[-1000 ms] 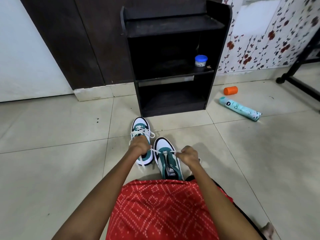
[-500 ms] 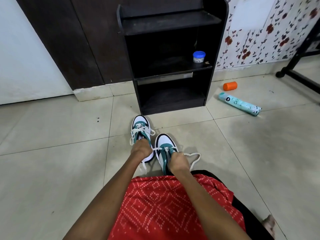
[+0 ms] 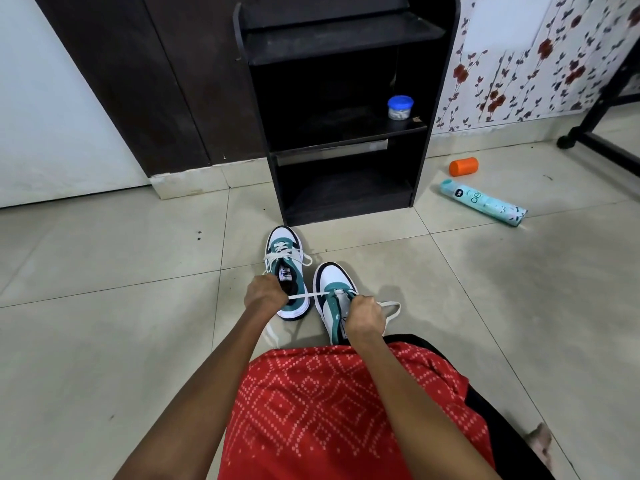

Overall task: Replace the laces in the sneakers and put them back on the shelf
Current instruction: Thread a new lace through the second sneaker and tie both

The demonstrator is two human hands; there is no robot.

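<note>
Two white-and-teal sneakers stand side by side on the tiled floor (image 3: 104, 306), toes pointing away towards the black shelf (image 3: 434, 81) at the far wall. The far sneaker (image 3: 282, 237) is on the left, just in front of the shelf's bottom compartment, with a second lace (image 3: 277, 258) crossing its tongue in loose loops. The near sneaker (image 3: 334, 277) sits just right of it, closer to the person. The left hand (image 3: 265, 295) is curled into a fist over the heel end of the far sneaker and grips one end of the white lace (image 3: 301, 296), which runs taut and level from that fist across to the eyelets of the near sneaker. The right hand (image 3: 365, 315) is also curled, on top of the near sneaker's tongue, pinching the lace where it meets the eyelets. A slack loop of the same lace lies on the floor just right of that hand. A red patterned garment (image 3: 329, 410) covers the person's lap in the near foreground. On the shelf's middle board, at its right end, stands a small jar (image 3: 400, 107) with a blue lid. To the right of the shelf an orange cylinder (image 3: 464, 166) and a teal spray can (image 3: 483, 202) lie on their sides on the floor, near each other but apart.
</note>
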